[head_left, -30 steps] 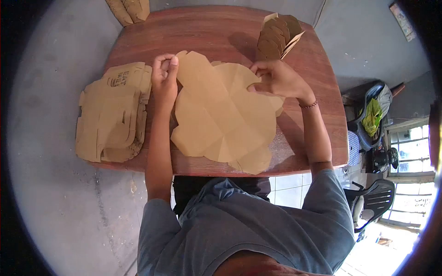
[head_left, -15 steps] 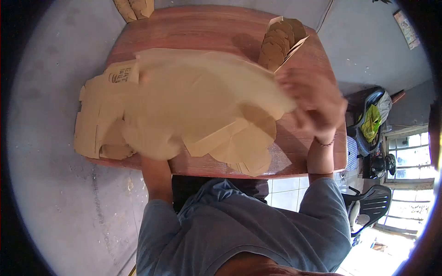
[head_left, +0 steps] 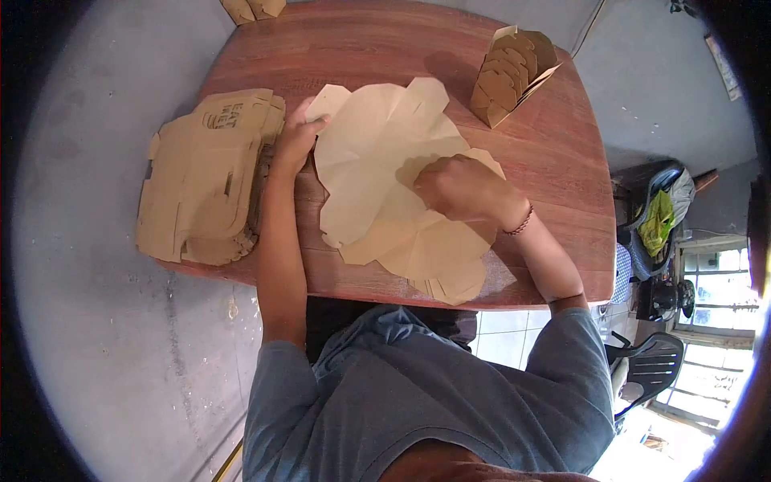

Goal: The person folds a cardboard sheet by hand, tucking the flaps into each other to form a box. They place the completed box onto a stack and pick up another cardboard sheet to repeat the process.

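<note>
Head view: the cardboard sheet [head_left: 377, 153] is lying at twelve o'clock; your left hand [head_left: 297, 140] is pinching its ten-o'clock flap [head_left: 332, 98], right hand [head_left: 464, 189] resting curled at four, hold unclear; uneven pressing could crease it wrongly.

The table [head_left: 361, 44] has a reddish-brown surface with wood grain. On its left side lies a stack of flat printed cardboard [head_left: 193, 177], reaching to the edge. In the middle there are overlapping cut-out paperboard sheets [head_left: 438, 249]. At the far right stand several folded cartons [head_left: 510, 76], nested together.
</note>
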The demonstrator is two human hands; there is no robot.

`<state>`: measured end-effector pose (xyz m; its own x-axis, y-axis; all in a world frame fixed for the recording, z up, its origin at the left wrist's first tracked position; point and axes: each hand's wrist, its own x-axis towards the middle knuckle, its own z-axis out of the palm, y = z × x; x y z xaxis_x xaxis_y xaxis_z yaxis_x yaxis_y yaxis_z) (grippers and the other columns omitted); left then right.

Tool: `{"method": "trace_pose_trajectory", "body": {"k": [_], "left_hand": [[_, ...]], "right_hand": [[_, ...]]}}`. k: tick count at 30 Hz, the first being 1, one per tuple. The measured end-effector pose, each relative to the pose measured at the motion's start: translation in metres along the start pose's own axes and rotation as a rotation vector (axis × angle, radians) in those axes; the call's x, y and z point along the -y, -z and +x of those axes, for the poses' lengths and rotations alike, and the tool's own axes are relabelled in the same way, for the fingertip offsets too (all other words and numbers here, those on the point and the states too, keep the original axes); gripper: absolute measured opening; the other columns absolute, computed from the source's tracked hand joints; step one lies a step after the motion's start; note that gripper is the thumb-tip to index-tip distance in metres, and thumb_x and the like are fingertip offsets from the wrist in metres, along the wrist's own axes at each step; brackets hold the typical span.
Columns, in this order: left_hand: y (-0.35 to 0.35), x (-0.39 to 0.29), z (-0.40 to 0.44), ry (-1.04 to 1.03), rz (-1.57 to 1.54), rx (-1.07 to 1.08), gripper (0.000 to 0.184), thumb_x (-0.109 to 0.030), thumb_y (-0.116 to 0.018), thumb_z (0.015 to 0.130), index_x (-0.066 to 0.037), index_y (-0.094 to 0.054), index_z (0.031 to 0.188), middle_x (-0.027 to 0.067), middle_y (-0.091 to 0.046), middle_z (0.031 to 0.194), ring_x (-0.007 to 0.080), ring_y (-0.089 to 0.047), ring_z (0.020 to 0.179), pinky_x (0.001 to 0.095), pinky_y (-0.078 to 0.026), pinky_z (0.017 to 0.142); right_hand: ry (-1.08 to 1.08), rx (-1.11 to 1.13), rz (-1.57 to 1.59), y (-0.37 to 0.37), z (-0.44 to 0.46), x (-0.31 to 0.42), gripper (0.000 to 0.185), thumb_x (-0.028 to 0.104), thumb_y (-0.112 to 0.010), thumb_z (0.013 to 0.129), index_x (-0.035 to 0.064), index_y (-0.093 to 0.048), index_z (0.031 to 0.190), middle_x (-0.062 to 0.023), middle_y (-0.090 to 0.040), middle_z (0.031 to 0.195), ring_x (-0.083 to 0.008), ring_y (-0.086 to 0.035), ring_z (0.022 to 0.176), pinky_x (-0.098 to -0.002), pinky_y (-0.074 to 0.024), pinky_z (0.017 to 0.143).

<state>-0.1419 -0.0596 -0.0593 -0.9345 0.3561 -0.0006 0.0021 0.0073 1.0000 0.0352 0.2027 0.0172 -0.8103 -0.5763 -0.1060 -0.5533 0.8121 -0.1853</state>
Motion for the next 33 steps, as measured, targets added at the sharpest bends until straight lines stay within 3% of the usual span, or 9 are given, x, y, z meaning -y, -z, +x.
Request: {"method": "trace_pose_trajectory", "body": {"k": [5,7,9,12,15,17,24,26,33], "left_hand": [[-0.003,-0.002,0.001,-0.037,-0.063,-0.079,0.043,-0.009,-0.062,0.093,-0.001,-0.053,0.135,0.0106,-0.064,0.121,0.0193,-0.060,0.110,0.0325,-0.047,0.094],[-0.003,-0.002,0.000,-0.055,-0.127,-0.077,0.042,-0.009,-0.062,0.093,-0.001,-0.054,0.134,0.0108,-0.064,0.121,0.0191,-0.060,0.109,0.0325,-0.047,0.094],[-0.003,-0.007,-0.001,-0.095,-0.149,-0.134,0.040,-0.008,-0.061,0.094,-0.001,-0.054,0.133,0.0110,-0.064,0.121,0.0182,-0.060,0.108,0.0315,-0.047,0.094],[-0.006,-0.018,-0.008,-0.084,-0.251,-0.168,0.041,-0.007,-0.060,0.095,-0.001,-0.052,0.135,0.0112,-0.064,0.120,0.0178,-0.060,0.108,0.0303,-0.047,0.094],[-0.007,-0.028,-0.013,-0.075,-0.323,-0.141,0.044,-0.005,-0.060,0.095,0.001,-0.049,0.137,0.0120,-0.063,0.122,0.0180,-0.060,0.110,0.0298,-0.047,0.094],[-0.007,-0.026,-0.010,-0.087,-0.373,-0.128,0.045,-0.004,-0.060,0.095,0.002,-0.047,0.137,0.0126,-0.062,0.123,0.0186,-0.060,0.111,0.0302,-0.048,0.095],[-0.001,-0.013,-0.001,-0.097,-0.506,-0.056,0.052,-0.001,-0.060,0.093,0.006,-0.040,0.141,0.0153,-0.058,0.129,0.0212,-0.057,0.119,0.0320,-0.046,0.100],[0.000,-0.012,-0.001,-0.086,-0.516,-0.048,0.053,-0.001,-0.060,0.093,0.006,-0.039,0.141,0.0156,-0.057,0.130,0.0217,-0.055,0.121,0.0326,-0.045,0.102],[0.000,-0.012,-0.001,-0.089,-0.585,0.026,0.054,-0.002,-0.062,0.092,0.005,-0.039,0.140,0.0161,-0.055,0.131,0.0230,-0.052,0.125,0.0344,-0.042,0.106]], "right_hand": [[-0.120,-0.124,0.074,0.023,-0.013,-0.014,0.036,0.030,-0.073,0.082,0.0036,-0.067,0.105,-0.0153,-0.068,0.102,-0.0341,-0.066,0.095,-0.0437,-0.0525,0.080],[-0.419,-0.181,-0.031,0.033,-0.011,-0.024,0.043,0.036,-0.074,0.083,0.0014,-0.066,0.107,-0.0175,-0.068,0.105,-0.0339,-0.067,0.098,-0.0430,-0.0529,0.081],[-0.415,-0.275,-0.011,0.039,-0.014,-0.028,0.052,0.040,-0.073,0.084,0.0007,-0.059,0.116,-0.0193,-0.067,0.104,-0.0365,-0.067,0.096,-0.0447,-0.0532,0.078],[-0.569,-0.289,0.024,0.044,-0.011,-0.033,0.055,0.029,-0.074,0.086,0.0004,-0.049,0.126,-0.0201,-0.067,0.104,-0.0371,-0.068,0.093,-0.0447,-0.0545,0.078],[-0.436,-0.451,0.307,0.039,-0.006,-0.040,0.051,0.012,-0.071,0.088,0.0015,-0.044,0.130,-0.0205,-0.067,0.107,-0.0343,-0.069,0.094,-0.0417,-0.0561,0.080],[-0.353,-0.673,0.471,0.037,-0.003,-0.035,0.049,-0.002,-0.065,0.088,0.0017,-0.044,0.132,-0.0184,-0.067,0.116,-0.0253,-0.070,0.097,-0.0356,-0.0568,0.082],[-0.276,-0.652,0.967,0.052,-0.011,-0.031,0.049,-0.007,-0.059,0.090,-0.0022,-0.046,0.137,-0.0092,-0.069,0.111,-0.0134,-0.068,0.094,-0.0264,-0.0570,0.074],[-0.369,-0.551,1.032,0.059,-0.014,-0.029,0.037,-0.007,-0.056,0.089,-0.0028,-0.059,0.126,-0.0079,-0.069,0.107,-0.0102,-0.066,0.086,-0.0269,-0.0590,0.070],[-0.392,-0.495,1.221,0.064,-0.019,-0.036,0.022,-0.001,-0.063,0.091,-0.0072,-0.068,0.112,-0.0106,-0.070,0.098,-0.0131,-0.069,0.083,-0.0254,-0.0626,0.068]]}}
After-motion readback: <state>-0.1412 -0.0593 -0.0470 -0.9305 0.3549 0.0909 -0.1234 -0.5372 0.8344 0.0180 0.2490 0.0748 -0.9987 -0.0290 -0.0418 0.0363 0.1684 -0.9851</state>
